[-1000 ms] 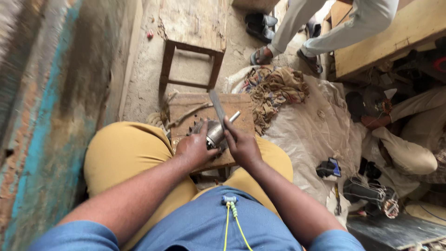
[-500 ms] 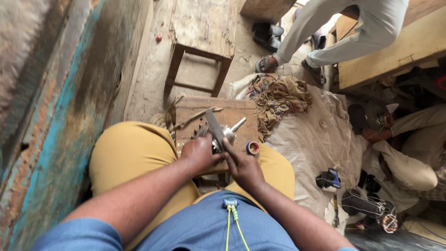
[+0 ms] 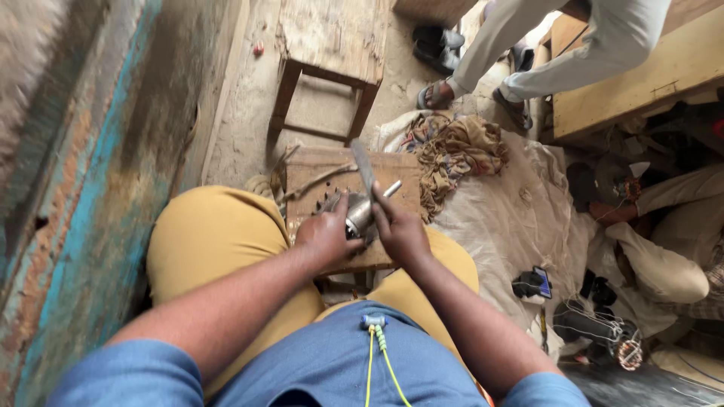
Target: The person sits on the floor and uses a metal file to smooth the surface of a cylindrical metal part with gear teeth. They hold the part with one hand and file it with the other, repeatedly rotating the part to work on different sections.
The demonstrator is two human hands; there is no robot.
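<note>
A small silvery metal cylinder with a thin shaft sticking out (image 3: 362, 213) sits low over the worn wooden block table (image 3: 392, 175) between the person's knees, held between both hands; the left hand (image 3: 326, 237) cups it from the left, fingers (image 3: 341, 207) curled round its body; the right hand (image 3: 400, 232) closes from the right, fingers wrapped on a long flat grey metal file (image 3: 363, 167) that slants up and away over the cylinder, its lower end hidden in the grip; a thin bent stick (image 3: 317, 181) lies on the table's far left part; beyond the table stands a rough wooden stool (image 3: 332, 38) on the dusty floor; just right of the table a crumpled brown rag (image 3: 456, 151) lies on a pale sack cloth (image 3: 520, 218); further right on that cloth rests a small black-and-blue tool (image 3: 534, 284); at the top right another person's sandalled feet (image 3: 437, 94) stand beside a yellow wooden plank (image 3: 641, 83); a peeling turquoise wall (image 3: 83, 188) runs along the left.
</note>
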